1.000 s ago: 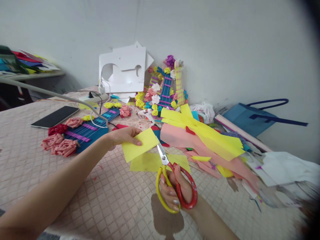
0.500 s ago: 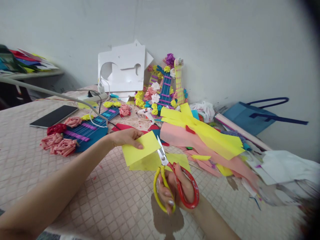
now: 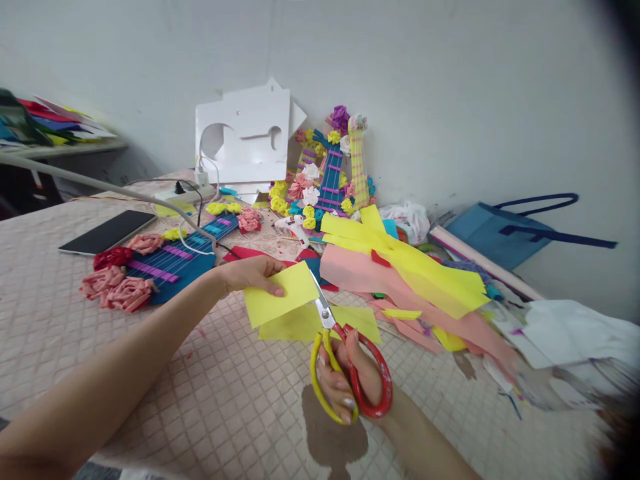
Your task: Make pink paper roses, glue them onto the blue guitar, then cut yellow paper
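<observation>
My left hand (image 3: 257,275) pinches a yellow rectangular sheet (image 3: 287,293) near its upper left corner; whether it is paper or thin fabric I cannot tell. In my right hand (image 3: 345,380) are scissors (image 3: 326,317) with one yellow and one red handle, fingers through the loops. Their blades lie nearly closed along the sheet's right edge. Beneath, another yellow sheet (image 3: 357,321) rests on the quilted table cover (image 3: 240,407). Left of my hands lies a blue guitar-shaped craft (image 3: 185,267) with pink and red rosettes (image 3: 129,295).
Yellow strips (image 3: 425,270) and a pink sheet (image 3: 350,270) spread out on the right. Behind them are a glue gun (image 3: 295,230), decorated guitar crafts (image 3: 333,177) and white cut-out boards (image 3: 245,133). A tablet-like black slab (image 3: 109,231) lies left; a blue bag (image 3: 500,233) leans at right.
The scissor blades have closed further, and the two handles have come nearer each other. My left hand and its yellow sheet have barely moved.
</observation>
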`<act>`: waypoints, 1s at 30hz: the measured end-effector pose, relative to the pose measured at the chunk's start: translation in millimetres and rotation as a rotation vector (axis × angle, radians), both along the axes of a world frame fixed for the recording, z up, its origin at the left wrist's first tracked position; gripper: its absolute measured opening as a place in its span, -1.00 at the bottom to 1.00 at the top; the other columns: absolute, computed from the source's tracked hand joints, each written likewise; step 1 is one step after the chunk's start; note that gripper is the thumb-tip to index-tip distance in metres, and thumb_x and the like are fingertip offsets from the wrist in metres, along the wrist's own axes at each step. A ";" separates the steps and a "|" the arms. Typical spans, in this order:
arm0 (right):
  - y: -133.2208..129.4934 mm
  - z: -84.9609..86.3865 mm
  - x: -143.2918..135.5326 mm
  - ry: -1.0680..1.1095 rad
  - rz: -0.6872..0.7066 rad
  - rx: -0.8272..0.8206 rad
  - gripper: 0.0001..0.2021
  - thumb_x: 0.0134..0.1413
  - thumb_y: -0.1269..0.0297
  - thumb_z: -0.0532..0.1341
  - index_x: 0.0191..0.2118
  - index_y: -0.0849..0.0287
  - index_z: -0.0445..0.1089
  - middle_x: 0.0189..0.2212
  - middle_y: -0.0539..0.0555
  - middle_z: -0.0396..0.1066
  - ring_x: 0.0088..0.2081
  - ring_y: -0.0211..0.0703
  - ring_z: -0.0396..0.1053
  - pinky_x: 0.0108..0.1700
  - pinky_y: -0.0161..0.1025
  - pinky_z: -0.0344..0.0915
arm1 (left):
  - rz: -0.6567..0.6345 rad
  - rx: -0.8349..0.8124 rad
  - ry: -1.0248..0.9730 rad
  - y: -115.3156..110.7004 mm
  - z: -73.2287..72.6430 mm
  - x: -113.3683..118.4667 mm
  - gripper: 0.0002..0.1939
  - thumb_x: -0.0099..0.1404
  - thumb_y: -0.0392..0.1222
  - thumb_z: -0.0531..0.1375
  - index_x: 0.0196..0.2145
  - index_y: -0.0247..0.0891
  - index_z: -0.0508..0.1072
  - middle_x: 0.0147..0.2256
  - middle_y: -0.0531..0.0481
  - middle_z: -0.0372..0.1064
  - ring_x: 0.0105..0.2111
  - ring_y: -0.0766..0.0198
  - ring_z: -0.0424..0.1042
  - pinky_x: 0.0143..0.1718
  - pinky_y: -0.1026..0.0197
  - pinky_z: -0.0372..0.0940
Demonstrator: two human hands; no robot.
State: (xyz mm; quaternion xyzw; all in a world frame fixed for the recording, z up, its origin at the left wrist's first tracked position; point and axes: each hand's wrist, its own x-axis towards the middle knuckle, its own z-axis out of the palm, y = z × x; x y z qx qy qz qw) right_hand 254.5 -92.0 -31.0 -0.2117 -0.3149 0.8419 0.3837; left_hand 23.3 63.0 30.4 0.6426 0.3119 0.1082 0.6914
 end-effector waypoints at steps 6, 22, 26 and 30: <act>-1.8 4.9 -0.5 0.000 0.027 0.010 -0.39 0.07 -0.34 -0.09 -0.29 0.18 0.26 -0.61 -0.07 0.19 -0.69 -0.37 0.11 -0.68 -0.39 0.20 | -0.015 -0.002 0.017 -0.1 1.5 0.4 -0.61 -0.02 -0.14 0.39 -0.20 -0.27 0.51 -0.30 -0.08 0.55 -0.40 0.19 0.53 -0.32 0.22 0.40; -1.9 7.3 -1.9 -0.031 0.009 0.021 -0.35 0.06 -0.37 -0.12 -0.28 0.20 0.28 -0.63 -0.10 0.16 -0.69 -0.38 0.10 -0.66 -0.38 0.25 | -0.142 0.027 0.025 1.4 -12.8 6.6 -0.56 -0.03 -0.09 0.40 -0.18 -0.29 0.48 -0.22 -0.09 0.54 -0.39 0.20 0.54 -0.41 0.27 0.42; -2.3 5.4 0.1 -0.074 -0.026 0.015 -0.40 0.07 -0.34 -0.07 -0.31 0.18 0.28 -0.65 -0.13 0.13 -0.73 -0.42 0.02 -0.70 -0.43 0.17 | -0.115 0.037 0.039 -0.8 -6.0 6.3 -0.59 -0.03 -0.08 0.40 -0.23 -0.29 0.49 -0.28 -0.06 0.55 -0.42 0.22 0.53 -0.45 0.30 0.40; -0.8 3.1 2.7 -0.086 -0.015 0.015 -0.41 0.04 -0.35 -0.04 -0.30 0.15 0.29 -0.65 -0.13 0.14 -0.74 -0.42 0.01 -0.71 -0.44 0.15 | -0.098 0.055 0.060 -1.6 -3.4 5.8 -0.59 -0.03 -0.06 0.40 -0.23 -0.30 0.49 -0.32 -0.05 0.54 -0.44 0.22 0.53 -0.48 0.31 0.39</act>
